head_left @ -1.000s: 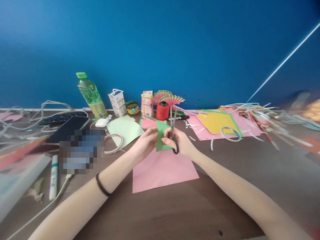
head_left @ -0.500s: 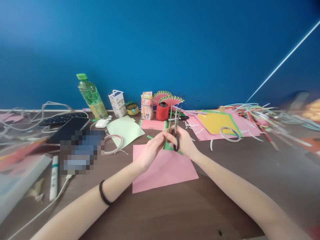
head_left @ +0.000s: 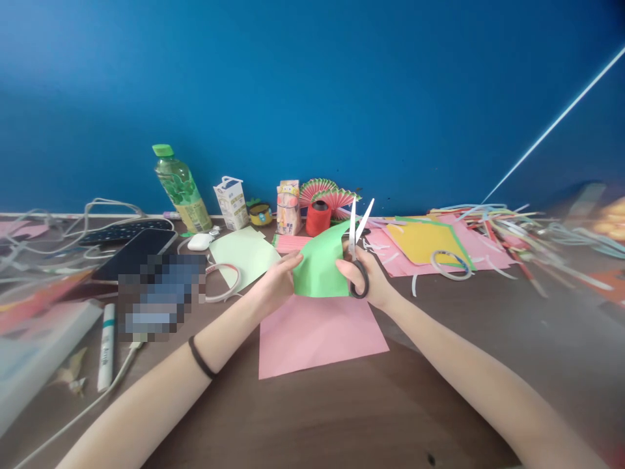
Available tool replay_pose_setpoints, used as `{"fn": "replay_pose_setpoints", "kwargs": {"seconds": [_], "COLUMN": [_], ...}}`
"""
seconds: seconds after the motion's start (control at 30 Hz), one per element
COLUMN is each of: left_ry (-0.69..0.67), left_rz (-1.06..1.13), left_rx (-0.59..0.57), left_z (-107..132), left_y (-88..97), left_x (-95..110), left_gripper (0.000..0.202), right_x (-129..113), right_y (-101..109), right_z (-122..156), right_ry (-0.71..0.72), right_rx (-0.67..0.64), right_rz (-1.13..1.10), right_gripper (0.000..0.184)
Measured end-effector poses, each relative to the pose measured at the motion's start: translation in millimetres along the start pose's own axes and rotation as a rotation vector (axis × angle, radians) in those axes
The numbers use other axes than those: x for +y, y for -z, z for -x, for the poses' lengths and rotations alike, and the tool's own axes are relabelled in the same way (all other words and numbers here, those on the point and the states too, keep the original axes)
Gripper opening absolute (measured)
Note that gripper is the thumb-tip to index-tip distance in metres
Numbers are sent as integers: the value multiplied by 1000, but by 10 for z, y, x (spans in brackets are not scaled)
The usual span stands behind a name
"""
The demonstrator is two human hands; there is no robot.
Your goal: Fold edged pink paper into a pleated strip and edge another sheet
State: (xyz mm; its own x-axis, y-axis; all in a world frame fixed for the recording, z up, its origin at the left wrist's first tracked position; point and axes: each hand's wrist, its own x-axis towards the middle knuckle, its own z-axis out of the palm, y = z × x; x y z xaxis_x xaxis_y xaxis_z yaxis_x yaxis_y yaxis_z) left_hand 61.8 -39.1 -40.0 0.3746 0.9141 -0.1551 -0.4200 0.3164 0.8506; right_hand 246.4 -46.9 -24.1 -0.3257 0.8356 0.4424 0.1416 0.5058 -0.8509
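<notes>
My left hand pinches the left edge of a green paper sheet and holds it upright above the table. My right hand grips black-handled scissors at the sheet's right edge, blades apart and pointing up. A pink paper sheet lies flat on the brown table just below both hands. A black band sits on my left wrist.
Behind the hands stand a green-capped bottle, a small carton, a red thread spool and paper fans. Yellow and pink sheets, a tape ring and paper strips lie right. A phone, cables and a marker lie left.
The green paper has turned from edge-on to face me broadly. The scissors' blades have opened and my right hand has shifted slightly right.
</notes>
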Motion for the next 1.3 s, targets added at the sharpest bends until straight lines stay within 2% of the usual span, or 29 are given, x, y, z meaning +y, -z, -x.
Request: {"fn": "replay_pose_setpoints", "kwargs": {"seconds": [0.07,0.1,0.23,0.37,0.47,0.6,0.8,1.07,1.3], "left_ry": [62,48,-253,-504,-584,-558,-515,-491,-449], "left_rz": [-20,-37,-95,-107,-86,-78,-82,-76,-74], "left_rx": [-30,-1,189,186,205,223,190,134,173], "left_z": [-19,-29,-67,-74,-54,-43,-58,-70,-43], "left_y": [65,93,179,211,201,180,169,190,139], "left_x": [17,28,117,290,396,408,344,304,307], "left_gripper": [29,29,37,45,50,47,42,49,45], "right_x": [51,81,201,244,223,193,181,186,180], "right_y": [12,14,-6,-51,-86,-116,-132,-151,-167], "right_z": [-7,-10,-7,13,32,55,72,85,89], "right_ry": [-16,-46,-246,-302,-276,-268,-254,-237,-231], "right_rx": [-9,-28,-129,-233,-287,-266,-185,-165,-141], "right_rz": [-12,-42,-191,-187,-126,-57,-2,91,108], "right_gripper": [19,19,23,29,28,27,26,26,26]}}
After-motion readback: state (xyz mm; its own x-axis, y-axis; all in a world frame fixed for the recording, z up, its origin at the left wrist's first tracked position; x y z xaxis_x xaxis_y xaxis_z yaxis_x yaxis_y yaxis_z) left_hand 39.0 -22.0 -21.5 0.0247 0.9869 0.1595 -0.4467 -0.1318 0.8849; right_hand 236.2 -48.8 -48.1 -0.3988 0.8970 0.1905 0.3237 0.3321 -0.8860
